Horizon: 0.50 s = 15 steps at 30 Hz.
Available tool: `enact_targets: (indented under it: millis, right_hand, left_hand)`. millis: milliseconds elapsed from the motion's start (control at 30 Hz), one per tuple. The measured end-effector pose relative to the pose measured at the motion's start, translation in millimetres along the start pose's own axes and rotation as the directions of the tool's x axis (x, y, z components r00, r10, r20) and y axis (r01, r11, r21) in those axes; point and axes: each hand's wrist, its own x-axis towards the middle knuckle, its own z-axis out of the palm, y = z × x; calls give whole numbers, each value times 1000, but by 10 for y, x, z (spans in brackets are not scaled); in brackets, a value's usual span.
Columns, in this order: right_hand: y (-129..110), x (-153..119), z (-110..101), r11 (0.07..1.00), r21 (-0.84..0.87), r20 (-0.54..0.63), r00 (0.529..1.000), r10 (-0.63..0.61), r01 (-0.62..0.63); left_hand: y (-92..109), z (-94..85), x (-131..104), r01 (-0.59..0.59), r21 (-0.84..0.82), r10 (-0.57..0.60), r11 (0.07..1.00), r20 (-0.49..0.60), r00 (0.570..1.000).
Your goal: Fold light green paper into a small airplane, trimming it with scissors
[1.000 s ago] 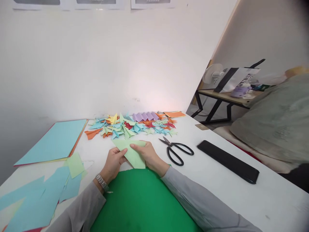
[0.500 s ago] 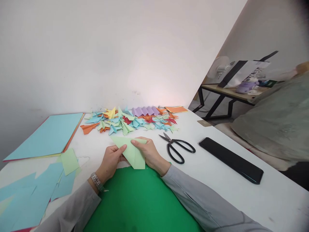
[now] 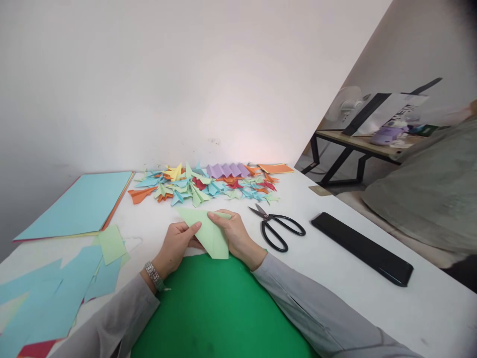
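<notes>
A light green folded paper [image 3: 213, 237] is held up between both hands, over the back edge of a green surface [image 3: 223, 308]. My left hand [image 3: 177, 247] pinches its left side, thumb on top. My right hand [image 3: 238, 236] grips its upper right part, thumb on the front and fingers behind. The paper tapers to a point at the upper left. Behind the hands lies a pile of small folded papers [image 3: 197, 194] in orange, blue, green, yellow and red. Black-handled scissors [image 3: 269, 218] lie spread to the right of my right hand.
Large coloured sheets [image 3: 78, 204] lie at the left, with cut blue pieces [image 3: 63, 283] and a green piece [image 3: 112, 244] nearer. A black case [image 3: 361, 248] lies at the right. A purple pleated paper [image 3: 228, 170] is at the wall. A person in a loose top [image 3: 421, 184] is beyond the right edge.
The view has shifted slightly, so most things appear a little further right. Both hands still hold the green paper, whose lower part looks narrower and more tilted.
</notes>
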Motion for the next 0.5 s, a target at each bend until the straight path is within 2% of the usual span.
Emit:
enact_targets:
  millis: [167, 300, 400, 500]
  right_hand:
    - [-19, 10, 8, 996, 95, -33, 999, 4, -1]
    - [-23, 39, 18, 985, 172, -87, 996, 15, 0]
    - [0, 63, 3, 982, 190, -78, 997, 24, -8]
    - [33, 73, -24, 994, 112, -31, 1000, 2, 1]
  left_hand:
    - [35, 36, -31, 10, 209, -22, 978, 52, 998]
    - [30, 48, -33, 7, 196, -13, 981, 28, 1000]
    - [-13, 15, -11, -27, 119, 31, 993, -37, 999]
    - [-40, -44, 20, -158, 110, 178, 981, -206, 962]
